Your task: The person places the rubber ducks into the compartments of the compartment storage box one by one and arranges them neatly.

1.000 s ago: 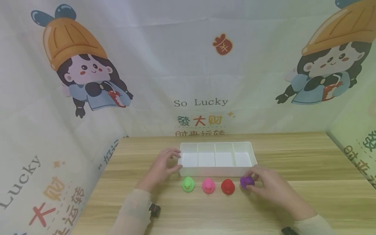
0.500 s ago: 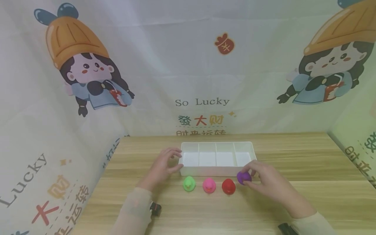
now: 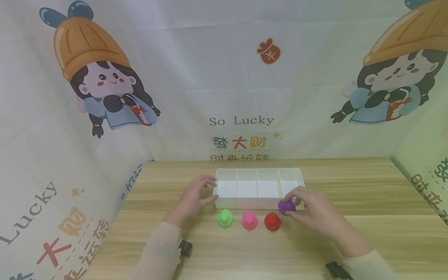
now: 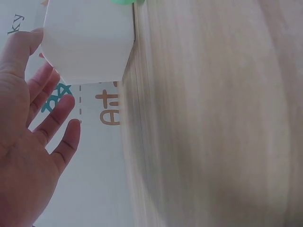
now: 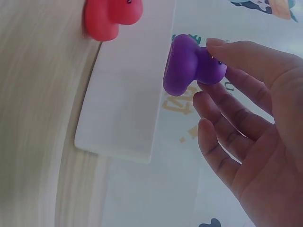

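A purple rubber duck [image 3: 287,207] is pinched between the thumb and fingers of my right hand [image 3: 316,212], raised at the front right of the white divided box [image 3: 245,203]. In the right wrist view the purple duck [image 5: 182,66] hangs tilted above the box's rim, apart from it. My left hand [image 3: 194,198] rests its thumb and fingertips at the box's left end; in the left wrist view its other fingers are spread and loosely bent. A green duck [image 3: 225,218], a pink duck [image 3: 249,220] and a red duck [image 3: 272,221] stand in a row before the box.
The box has several compartments with bare floors showing. It stands on a wood-grain table [image 3: 350,194]. A printed cloth [image 3: 182,97] hangs behind the table and along both sides. Dark wrist devices show below both hands.
My right hand has lifted the purple duck from the end of the row and moved it up and left toward the box. The left hand has stayed at the box's end.
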A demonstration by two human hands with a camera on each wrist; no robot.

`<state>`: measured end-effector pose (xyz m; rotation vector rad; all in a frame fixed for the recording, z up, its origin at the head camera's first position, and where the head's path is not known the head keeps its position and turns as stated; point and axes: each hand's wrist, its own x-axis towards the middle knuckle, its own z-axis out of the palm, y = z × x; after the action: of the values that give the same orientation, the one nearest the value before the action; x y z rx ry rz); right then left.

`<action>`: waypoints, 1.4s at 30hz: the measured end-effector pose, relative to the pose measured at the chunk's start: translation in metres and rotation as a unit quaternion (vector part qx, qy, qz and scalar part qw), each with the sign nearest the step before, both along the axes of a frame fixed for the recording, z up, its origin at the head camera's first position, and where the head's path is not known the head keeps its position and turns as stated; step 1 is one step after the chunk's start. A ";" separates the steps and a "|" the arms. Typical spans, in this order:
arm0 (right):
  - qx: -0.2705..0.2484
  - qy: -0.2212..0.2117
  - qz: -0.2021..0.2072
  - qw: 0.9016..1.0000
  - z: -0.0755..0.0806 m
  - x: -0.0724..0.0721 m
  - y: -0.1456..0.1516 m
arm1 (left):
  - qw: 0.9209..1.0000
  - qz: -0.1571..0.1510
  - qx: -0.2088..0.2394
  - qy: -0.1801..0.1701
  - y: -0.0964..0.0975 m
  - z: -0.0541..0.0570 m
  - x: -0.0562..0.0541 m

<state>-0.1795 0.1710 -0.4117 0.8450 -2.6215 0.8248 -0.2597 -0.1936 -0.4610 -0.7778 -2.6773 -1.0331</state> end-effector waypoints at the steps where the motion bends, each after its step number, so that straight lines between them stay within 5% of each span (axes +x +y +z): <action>1: -0.002 0.000 0.002 1.000 0.001 0.000 -0.002 | 1.000 0.000 0.000 0.001 0.000 0.000 0.000; 42: -0.006 0.001 0.027 1.000 0.009 -0.014 -0.039 | 1.000 0.010 -0.007 -0.003 0.002 0.002 0.004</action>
<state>-0.1932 0.1315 -0.4025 0.9155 -2.6014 0.8516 -0.2560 -0.1919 -0.4592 -0.7496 -2.6951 -1.0149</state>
